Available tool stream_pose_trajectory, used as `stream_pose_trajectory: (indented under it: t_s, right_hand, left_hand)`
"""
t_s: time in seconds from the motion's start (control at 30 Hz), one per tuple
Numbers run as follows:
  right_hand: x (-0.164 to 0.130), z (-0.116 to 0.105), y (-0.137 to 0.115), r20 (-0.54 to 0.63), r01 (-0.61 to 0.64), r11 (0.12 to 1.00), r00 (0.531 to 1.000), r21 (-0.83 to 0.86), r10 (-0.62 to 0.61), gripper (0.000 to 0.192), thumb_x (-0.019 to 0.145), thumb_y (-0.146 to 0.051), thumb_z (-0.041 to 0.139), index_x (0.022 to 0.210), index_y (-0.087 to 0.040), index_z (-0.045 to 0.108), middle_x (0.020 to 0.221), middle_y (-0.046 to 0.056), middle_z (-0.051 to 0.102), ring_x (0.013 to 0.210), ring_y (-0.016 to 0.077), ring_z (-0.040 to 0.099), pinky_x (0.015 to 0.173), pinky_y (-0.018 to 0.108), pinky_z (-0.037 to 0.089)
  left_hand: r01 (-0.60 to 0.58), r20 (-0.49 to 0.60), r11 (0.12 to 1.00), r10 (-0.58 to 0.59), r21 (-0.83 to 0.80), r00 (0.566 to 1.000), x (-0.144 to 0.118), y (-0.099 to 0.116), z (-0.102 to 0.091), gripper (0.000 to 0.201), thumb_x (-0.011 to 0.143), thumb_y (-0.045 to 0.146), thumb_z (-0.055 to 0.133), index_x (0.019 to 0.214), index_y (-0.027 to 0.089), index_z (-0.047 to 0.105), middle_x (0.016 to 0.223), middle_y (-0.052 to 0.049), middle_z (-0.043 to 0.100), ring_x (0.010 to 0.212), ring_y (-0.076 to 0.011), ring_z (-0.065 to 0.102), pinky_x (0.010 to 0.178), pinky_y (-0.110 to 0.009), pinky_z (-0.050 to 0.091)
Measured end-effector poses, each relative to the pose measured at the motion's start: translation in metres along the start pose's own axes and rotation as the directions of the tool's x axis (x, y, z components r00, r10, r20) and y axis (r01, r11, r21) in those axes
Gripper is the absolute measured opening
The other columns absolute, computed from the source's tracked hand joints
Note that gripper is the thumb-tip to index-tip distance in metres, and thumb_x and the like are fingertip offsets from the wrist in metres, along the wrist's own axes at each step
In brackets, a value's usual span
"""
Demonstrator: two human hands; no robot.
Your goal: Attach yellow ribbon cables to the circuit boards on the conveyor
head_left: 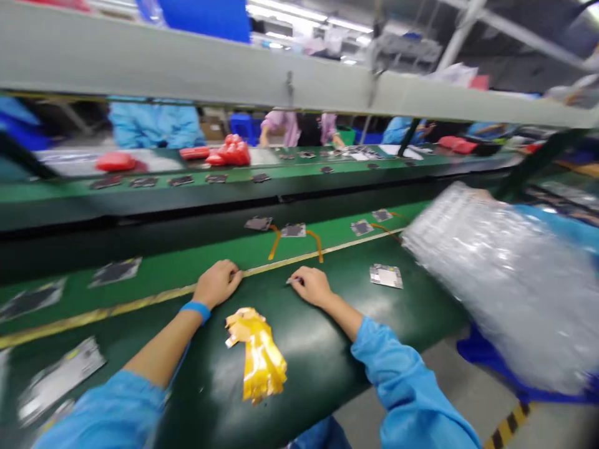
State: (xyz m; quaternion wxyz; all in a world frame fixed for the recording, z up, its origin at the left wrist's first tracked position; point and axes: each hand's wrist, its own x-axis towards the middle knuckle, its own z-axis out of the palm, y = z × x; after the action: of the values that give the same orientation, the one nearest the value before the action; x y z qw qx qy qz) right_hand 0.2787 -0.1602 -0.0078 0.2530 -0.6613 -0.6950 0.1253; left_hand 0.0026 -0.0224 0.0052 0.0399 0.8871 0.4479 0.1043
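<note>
Green bench edge (262,268) under both fists: left hand (216,284) curled empty, right hand (311,285) pinching small grey piece (291,281); yellow tape wad (257,355) parked between forearms.

No readable text, labels, brands or numbers anywhere, small boards on the green conveyor belt (224,252) blurred, printing illegible

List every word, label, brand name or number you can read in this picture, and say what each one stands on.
No text can be read anywhere in this view.
Circuit boards on the green belt: any markings are too small and blurred.
Yellow film wad between the left hand and right hand: no print visible.
Clear plastic tray stack: motion-blurred, nothing legible.
</note>
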Motion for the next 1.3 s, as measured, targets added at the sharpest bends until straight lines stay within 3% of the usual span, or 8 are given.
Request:
stream_pose_trajectory:
  t_s: [0.2,0.4,0.53,0.63,0.73,0.9,1.07,1.3]
  right_hand:
    - [-0.002,-0.002,0.007,0.004,-0.029,0.983,1.000,0.181,0.029,0.012,0.095,-0.025,0.067,0.092,-0.023,0.078,0.090,0.004,0.077,0.080,0.0191,0.069,0.072,0.028,0.045]
    - [-0.008,0.001,-0.040,0.153,0.056,0.945,0.982,0.321,-0.110,0.013,0.095,-0.023,0.067,0.092,-0.023,0.079,0.091,0.003,0.078,0.080,0.0178,0.069,0.070,0.027,0.045]
    - [-0.006,0.006,-0.086,0.286,0.119,0.955,0.937,0.273,-0.198,0.018,0.090,-0.013,0.069,0.097,-0.025,0.080,0.097,0.002,0.078,0.086,0.0177,0.069,0.073,0.026,0.044]
    - [0.002,0.013,-0.110,0.341,0.120,0.970,0.921,0.210,-0.188,0.014,0.091,-0.022,0.073,0.103,-0.025,0.080,0.102,0.003,0.077,0.089,0.0183,0.069,0.072,0.027,0.042]
    - [0.009,0.023,-0.121,0.371,0.107,0.983,0.916,0.146,-0.155,0.014,0.090,-0.033,0.079,0.102,-0.025,0.079,0.104,0.003,0.075,0.090,0.0196,0.069,0.071,0.027,0.041]
    - [0.014,0.035,-0.119,0.363,0.117,0.984,0.918,0.134,-0.158,0.009,0.088,-0.030,0.078,0.083,-0.025,0.073,0.090,0.002,0.073,0.080,0.0187,0.065,0.066,0.028,0.036]
    - [0.012,0.025,-0.105,0.440,0.002,0.971,0.891,0.239,-0.110,0.022,0.089,-0.041,0.071,0.076,-0.024,0.070,0.074,0.001,0.071,0.069,0.0190,0.062,0.063,0.029,0.036]
    - [0.023,-0.010,-0.099,0.544,-0.206,0.883,0.836,0.422,-0.065,0.035,0.086,-0.055,0.070,0.074,-0.022,0.069,0.073,0.004,0.069,0.068,0.0203,0.060,0.065,0.031,0.044]
  left_hand:
    - [0.029,-0.015,0.999,-0.029,-0.018,0.999,-0.003,-0.001,0.012,0.024,0.097,0.036,0.046,0.084,0.022,0.060,0.092,-0.010,0.069,0.096,-0.0270,0.064,0.086,-0.038,0.051]
    - [0.020,-0.037,0.999,-0.021,-0.044,0.999,-0.004,0.002,0.016,0.017,0.097,0.029,0.053,0.086,0.021,0.062,0.092,-0.009,0.068,0.095,-0.0254,0.062,0.085,-0.036,0.050]
    - [0.031,-0.011,0.999,-0.031,-0.036,0.999,-0.003,0.008,0.010,0.017,0.098,0.027,0.053,0.089,0.019,0.065,0.093,-0.009,0.068,0.097,-0.0249,0.062,0.087,-0.036,0.050]
    - [0.036,0.012,0.999,-0.036,-0.029,0.999,-0.003,0.012,0.005,0.020,0.100,0.026,0.052,0.092,0.018,0.068,0.097,-0.010,0.069,0.100,-0.0253,0.062,0.090,-0.038,0.051]
    - [0.031,0.017,0.999,-0.030,-0.036,0.999,-0.005,0.015,0.003,0.022,0.101,0.025,0.052,0.095,0.017,0.071,0.099,-0.011,0.070,0.101,-0.0249,0.063,0.090,-0.038,0.053]
    - [-0.020,0.044,0.997,0.023,-0.073,0.999,-0.007,0.011,-0.004,0.031,0.106,0.028,0.045,0.103,0.016,0.074,0.103,-0.010,0.071,0.102,-0.0209,0.064,0.092,-0.035,0.052]
    - [-0.069,0.045,0.993,0.073,-0.096,0.996,-0.005,-0.036,-0.033,0.027,0.103,0.030,0.052,0.113,0.018,0.074,0.114,-0.010,0.072,0.110,-0.0221,0.063,0.098,-0.035,0.051]
    - [0.095,0.187,0.985,-0.121,0.143,0.975,-0.011,-0.160,-0.072,0.055,0.086,0.025,0.061,0.141,0.022,0.066,0.154,-0.016,0.055,0.140,-0.0364,0.049,0.107,-0.050,0.047]
